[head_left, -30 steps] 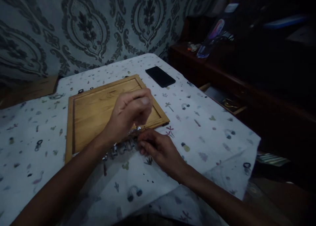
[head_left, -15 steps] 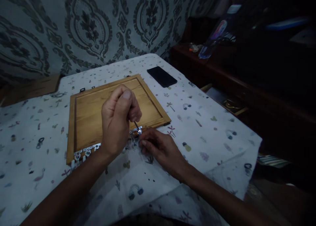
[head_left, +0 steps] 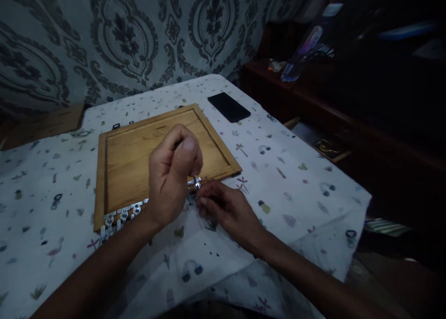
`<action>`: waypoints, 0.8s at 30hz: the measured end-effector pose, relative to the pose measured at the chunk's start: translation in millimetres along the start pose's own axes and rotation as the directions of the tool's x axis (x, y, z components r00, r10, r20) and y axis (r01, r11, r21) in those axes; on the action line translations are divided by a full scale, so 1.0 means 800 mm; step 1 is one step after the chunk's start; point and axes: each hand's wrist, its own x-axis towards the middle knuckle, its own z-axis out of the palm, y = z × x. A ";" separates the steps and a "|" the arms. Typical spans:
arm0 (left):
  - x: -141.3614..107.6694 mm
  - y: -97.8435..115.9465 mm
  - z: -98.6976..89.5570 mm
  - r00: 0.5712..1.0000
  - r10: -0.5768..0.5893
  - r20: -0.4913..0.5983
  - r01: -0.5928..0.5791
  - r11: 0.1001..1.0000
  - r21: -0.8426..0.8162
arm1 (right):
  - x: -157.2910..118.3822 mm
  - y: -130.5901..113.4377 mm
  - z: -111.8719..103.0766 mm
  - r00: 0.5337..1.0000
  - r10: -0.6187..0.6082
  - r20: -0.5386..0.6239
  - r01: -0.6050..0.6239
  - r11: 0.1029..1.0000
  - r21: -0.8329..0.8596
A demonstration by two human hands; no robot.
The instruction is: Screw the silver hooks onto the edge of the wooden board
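My left hand (head_left: 174, 175) is closed in a fist around a screwdriver (head_left: 194, 178). Most of the tool is hidden inside the fist; its thin shaft slants down to a small shiny metal latch (head_left: 197, 185). That latch lies at the near edge of a framed wooden panel (head_left: 128, 166), close to its right corner. At the latch's lower end my right hand (head_left: 226, 205) pinches it with bent fingers, which partly cover it. Several similar metal latches (head_left: 124, 213) line the same edge further left, some behind my left wrist and forearm.
A patterned white cloth (head_left: 285, 184) covers the table. A black phone (head_left: 229, 107) lies beyond the panel. To the right stands dark furniture with a tilted plastic bottle (head_left: 303, 49) and an open drawer (head_left: 320, 145). Cardboard (head_left: 45, 124) is at the far left.
My left fist has shifted slightly right and down and turned a little around the screwdriver, whose shaft stands more upright. My right hand stays at the same latch.
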 end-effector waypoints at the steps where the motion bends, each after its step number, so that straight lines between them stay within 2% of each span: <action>1: 0.000 -0.001 0.000 1.000 0.004 0.021 -0.004 1.000 -0.006 | 0.000 0.000 0.000 1.000 -0.003 0.001 0.003 1.000 -0.005; 6: 0.006 -0.009 0.001 0.995 -0.004 0.102 0.012 0.996 -0.084 | 0.000 0.001 -0.001 0.999 -0.052 0.001 0.052 0.998 -0.033; 11: 0.012 -0.015 0.003 0.981 -0.031 0.191 0.052 0.993 -0.110 | 0.000 -0.002 0.000 0.999 -0.034 0.001 0.034 0.999 0.002; 14: 0.012 -0.015 0.006 0.961 -0.043 0.274 0.073 0.992 -0.102 | 0.001 -0.004 0.001 0.998 -0.055 -0.009 0.055 0.998 -0.017; 18: 0.018 -0.016 0.007 0.934 -0.111 0.339 0.159 0.980 -0.116 | 0.002 -0.004 0.001 0.998 -0.056 -0.008 0.056 0.998 -0.009; 24: 0.029 -0.017 0.006 0.867 -0.149 0.476 0.249 0.956 -0.154 | 0.002 -0.003 0.002 0.999 -0.053 -0.004 0.053 0.999 0.007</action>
